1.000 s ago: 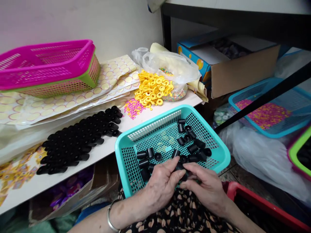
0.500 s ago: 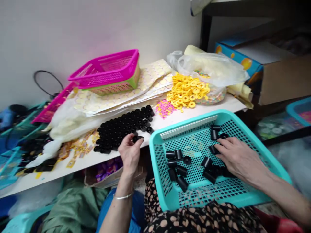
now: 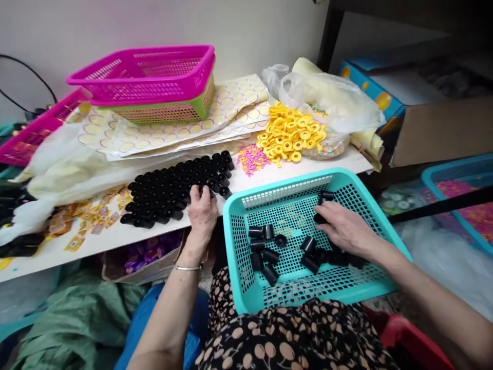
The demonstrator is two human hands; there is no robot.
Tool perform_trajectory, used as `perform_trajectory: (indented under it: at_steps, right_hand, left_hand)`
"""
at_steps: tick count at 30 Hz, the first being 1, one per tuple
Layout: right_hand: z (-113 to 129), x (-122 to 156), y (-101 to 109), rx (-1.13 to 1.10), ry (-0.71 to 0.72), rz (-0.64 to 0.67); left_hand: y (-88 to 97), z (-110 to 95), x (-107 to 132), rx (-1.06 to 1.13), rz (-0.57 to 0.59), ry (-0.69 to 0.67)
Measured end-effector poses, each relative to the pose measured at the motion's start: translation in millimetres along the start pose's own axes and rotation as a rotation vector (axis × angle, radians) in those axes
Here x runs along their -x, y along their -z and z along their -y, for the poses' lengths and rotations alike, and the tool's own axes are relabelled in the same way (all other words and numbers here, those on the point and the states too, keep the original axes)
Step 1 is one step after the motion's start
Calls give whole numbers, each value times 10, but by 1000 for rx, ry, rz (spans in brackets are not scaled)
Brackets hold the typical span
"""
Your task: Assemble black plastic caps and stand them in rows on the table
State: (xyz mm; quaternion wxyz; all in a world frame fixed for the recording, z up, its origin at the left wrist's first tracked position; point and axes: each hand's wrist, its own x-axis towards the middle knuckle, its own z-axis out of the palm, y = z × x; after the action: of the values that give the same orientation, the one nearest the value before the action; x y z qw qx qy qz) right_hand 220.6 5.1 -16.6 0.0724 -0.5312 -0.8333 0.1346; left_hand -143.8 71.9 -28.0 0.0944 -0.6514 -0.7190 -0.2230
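My left hand point(image 3: 203, 211) is at the right front edge of a tight group of upright black plastic cylinders point(image 3: 165, 187) on the white table. Its fingers are bent down around a black cylinder, mostly hidden behind them. Inside the turquoise basket point(image 3: 230, 246), my right hand point(image 3: 344, 226) has its fingertips closed on another black cylinder point(image 3: 319, 218). More loose black cylinders point(image 3: 270, 275) lie in the basket, most on their sides. The basket rests at my lap, against the table's front edge.
Yellow ring-shaped pieces point(image 3: 292, 131) and small pink pieces point(image 3: 252, 158) are heaped behind the basket. Stacked pink and green baskets point(image 3: 142, 85) stand on sticker sheets point(image 3: 246, 97). Small golden pieces point(image 3: 82, 221) lie at left. An open cardboard box point(image 3: 442, 128) stands at right.
My left hand has brought its black cylinder down to the edge of the group. My right hand stays in the basket, fingers at a cylinder. The camera view has shifted.
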Motion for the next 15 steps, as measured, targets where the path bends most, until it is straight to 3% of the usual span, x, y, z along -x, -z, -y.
perform_trajectory:
  at_steps: [4, 6, 8, 11, 13, 15]
  right_hand:
    - [-15, 325, 82, -765, -263, -313]
    - [-6, 503, 98, -1052, -419, -442]
    - [-4, 673, 117, -1255, -532, -618]
    - [-21, 905, 156, -1392, -612, -887]
    - [-28, 1042, 168, -1419, -641, -977]
    - [-15, 1153, 152, -1418, -671, -1013]
  left_hand:
    - [270, -265, 69, 138, -152, -45]
    - [448, -512, 106, 321, -122, -165]
    - [595, -799, 116, 509, 86, -357]
    - [657, -1229, 78, 635, 527, -627]
    - [557, -1498, 53, 606, 716, -746]
    - [371, -1759, 60, 578, 784, -807]
